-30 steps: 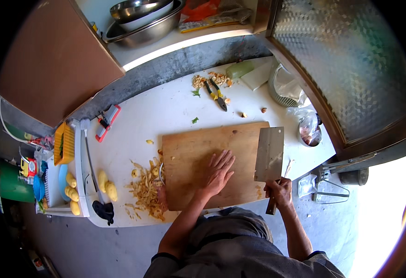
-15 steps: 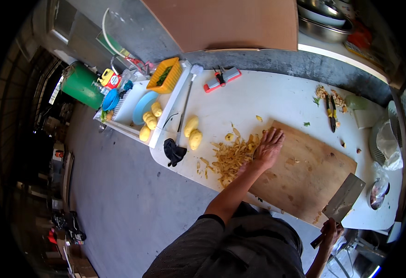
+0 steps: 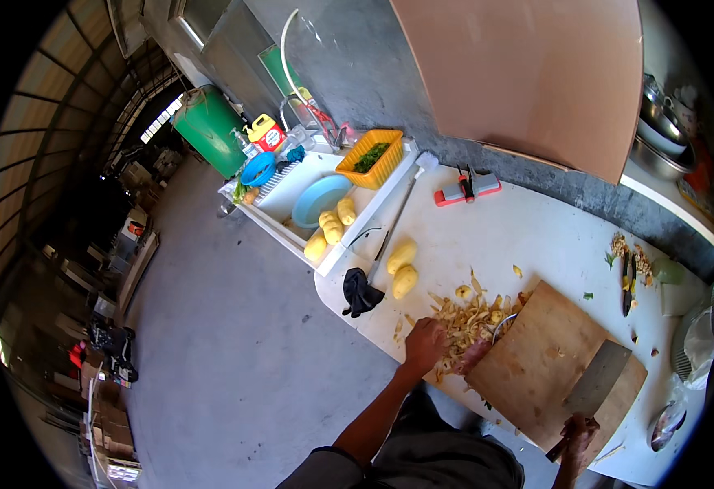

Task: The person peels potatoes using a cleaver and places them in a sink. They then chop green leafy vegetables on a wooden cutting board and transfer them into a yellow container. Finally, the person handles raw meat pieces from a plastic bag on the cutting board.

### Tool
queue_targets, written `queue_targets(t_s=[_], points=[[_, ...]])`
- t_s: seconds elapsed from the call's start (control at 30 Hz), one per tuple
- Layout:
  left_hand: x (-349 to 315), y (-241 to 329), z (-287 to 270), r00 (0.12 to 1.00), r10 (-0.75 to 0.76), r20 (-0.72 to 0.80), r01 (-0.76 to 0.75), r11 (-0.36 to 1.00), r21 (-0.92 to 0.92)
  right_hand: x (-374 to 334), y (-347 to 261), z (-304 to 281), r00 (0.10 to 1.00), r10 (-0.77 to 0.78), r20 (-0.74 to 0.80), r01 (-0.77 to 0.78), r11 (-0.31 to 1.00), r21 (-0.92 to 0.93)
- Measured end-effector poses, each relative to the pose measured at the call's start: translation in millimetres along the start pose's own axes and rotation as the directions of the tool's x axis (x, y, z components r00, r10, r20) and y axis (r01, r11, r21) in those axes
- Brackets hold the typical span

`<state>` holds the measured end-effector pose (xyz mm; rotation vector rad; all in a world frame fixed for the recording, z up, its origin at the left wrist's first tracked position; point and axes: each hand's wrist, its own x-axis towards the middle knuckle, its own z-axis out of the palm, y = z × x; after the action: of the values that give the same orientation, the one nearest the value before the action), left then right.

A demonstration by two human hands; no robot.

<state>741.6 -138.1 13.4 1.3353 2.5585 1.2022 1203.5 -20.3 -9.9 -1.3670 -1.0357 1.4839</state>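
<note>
My right hand [image 3: 578, 432] grips the handle of a cleaver [image 3: 599, 376], whose broad blade lies over the right part of the wooden cutting board [image 3: 528, 346]. My left hand [image 3: 428, 346], fingers curled, is at the left edge of the potato peels [image 3: 467, 322]; whatever it may hold is hidden. Between the peels and the board is a reddish lump [image 3: 476, 356], its kind unclear. Part of a round metal rim [image 3: 503, 326] shows beside the board's left edge. Two peeled potatoes [image 3: 404, 269] lie farther left on the white table [image 3: 520, 224].
Left of the table, a sink [image 3: 287, 200] holds a blue basin [image 3: 320, 198], with more potatoes [image 3: 332, 228] on its ledge and a yellow basket [image 3: 371, 159] of greens. A black cloth [image 3: 362, 293], a long-handled brush [image 3: 427, 160], a sharpener [image 3: 467, 190] and pliers [image 3: 628, 285] lie on the table.
My left hand has left the board and moved left beside the peels, its fingers now curled. The cleaver has come over the board. The metal rim and reddish lump now show; the view has turned left.
</note>
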Motion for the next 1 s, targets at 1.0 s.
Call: queue_targets(t_s=[1.0], points=[[392.3, -492.0, -413.8, 0.955, 0.283, -0.092, -0.275, 0.957, 0.091, -43.8, 141.7, 270.0, 0.924, -0.347, -0.161, 0.119, 0.661, -0.740]])
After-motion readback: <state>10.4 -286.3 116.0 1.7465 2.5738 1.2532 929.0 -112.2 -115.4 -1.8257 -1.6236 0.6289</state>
